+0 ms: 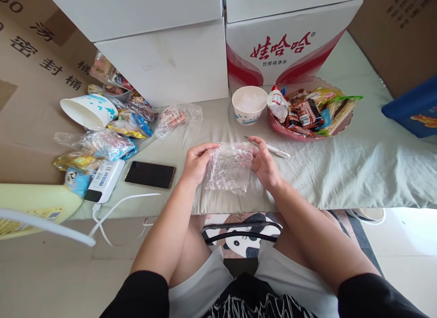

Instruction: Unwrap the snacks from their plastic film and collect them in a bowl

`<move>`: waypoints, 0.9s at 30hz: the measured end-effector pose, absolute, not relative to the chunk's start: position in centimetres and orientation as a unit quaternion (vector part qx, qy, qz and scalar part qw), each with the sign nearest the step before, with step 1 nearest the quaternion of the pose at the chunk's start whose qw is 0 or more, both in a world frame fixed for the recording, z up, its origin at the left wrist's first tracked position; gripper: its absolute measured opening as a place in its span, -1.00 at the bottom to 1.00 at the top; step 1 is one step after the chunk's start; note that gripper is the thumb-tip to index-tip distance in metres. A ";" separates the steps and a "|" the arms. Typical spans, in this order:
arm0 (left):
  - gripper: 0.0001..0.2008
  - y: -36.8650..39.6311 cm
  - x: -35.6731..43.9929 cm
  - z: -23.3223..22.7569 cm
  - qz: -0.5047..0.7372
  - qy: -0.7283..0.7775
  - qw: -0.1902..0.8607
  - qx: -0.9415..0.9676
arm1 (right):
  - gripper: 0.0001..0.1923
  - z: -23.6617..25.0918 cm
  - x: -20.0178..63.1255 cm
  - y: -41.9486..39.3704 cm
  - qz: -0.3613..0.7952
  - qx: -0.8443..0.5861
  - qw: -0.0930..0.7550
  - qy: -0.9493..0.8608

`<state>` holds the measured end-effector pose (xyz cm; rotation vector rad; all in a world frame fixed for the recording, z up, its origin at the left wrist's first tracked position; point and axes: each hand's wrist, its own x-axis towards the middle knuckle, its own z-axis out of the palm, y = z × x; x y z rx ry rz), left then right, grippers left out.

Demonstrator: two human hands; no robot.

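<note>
My left hand (197, 162) pinches the upper left edge of a clear, crinkled plastic bag (228, 167), thumb and fingers closed on it. At the bag's right side is my right hand (268, 165), its fingers apart. Some of its fingers show faintly through the plastic, behind the bag, and one points up past the top corner. The bag looks flat and see-through, just above the cloth near the front edge. Just beyond my right hand lies a white pen (278, 151), partly hidden by the fingers.
A paper bowl (250, 117) with whitish contents stands beside a pink basket (309, 136) of packaged snacks. To the left are a phone (150, 174), a white power bank (105, 181) with a cable, a tipped paper bowl (89, 110) and snack packets. White boxes (164, 63) line the back.
</note>
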<state>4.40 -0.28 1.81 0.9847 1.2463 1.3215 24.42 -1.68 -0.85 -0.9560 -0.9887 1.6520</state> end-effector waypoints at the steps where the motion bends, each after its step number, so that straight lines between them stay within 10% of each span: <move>1: -0.89 -0.3 4.4 1.7 0.550 0.519 0.505 0.416 | -0.29 -0.8 24.3 -1.7 0.671 -0.399 0.473 -0.409; 20: -0.27 -0.6 4.2 2.3 0.415 0.479 0.692 0.346 | -0.45 -0.6 24.1 -1.2 0.577 -0.456 0.568 -0.370; 27: -0.31 -0.5 3.7 2.3 0.458 0.445 0.680 0.360 | -0.68 -0.8 24.3 -1.3 0.626 -0.446 0.450 -0.455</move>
